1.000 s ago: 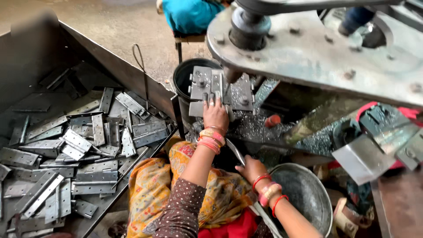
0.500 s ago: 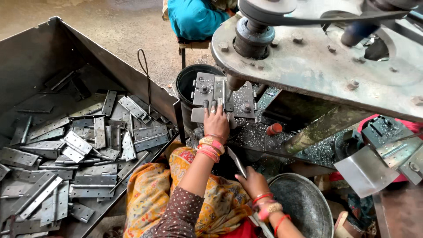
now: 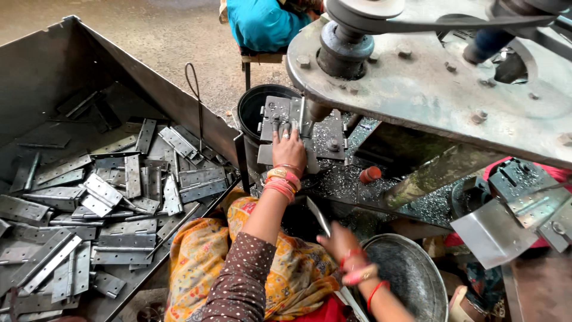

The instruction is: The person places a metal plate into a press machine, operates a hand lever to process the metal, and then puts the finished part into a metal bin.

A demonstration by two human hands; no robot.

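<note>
The left hand (image 3: 289, 149), bangles stacked at its wrist, lies flat with fingers spread and pressed down on a grey steel hinge plate (image 3: 275, 113) that sits on the grey metal jig block (image 3: 326, 132) of the press, directly under the machine's dark round punch (image 3: 314, 110). Just right of that jig block, on the chip-strewn counter (image 3: 357, 179), stands a small reddish-orange knob (image 3: 370, 174). Nearer the person than the jig block, the right hand (image 3: 339, 241) is blurred; its fingers are curled around a long flat strip of grey metal (image 3: 319, 216), which tilts up toward the jig. Beside that hand, to the right, sits a round dull steel basin (image 3: 411, 280). Left of the jig block stands a black round bucket (image 3: 253, 110), touching the block's edge, and farther left a big dark sheet-metal bin (image 3: 53, 65) holds a loose heap of grey hinge plates (image 3: 119, 197). Above the jig block hangs the press's heavy grey steel arm (image 3: 429, 89) with a belt pulley (image 3: 348, 36). Beyond the bucket, another person in turquoise cloth (image 3: 262, 24) sits on a stool.
</note>
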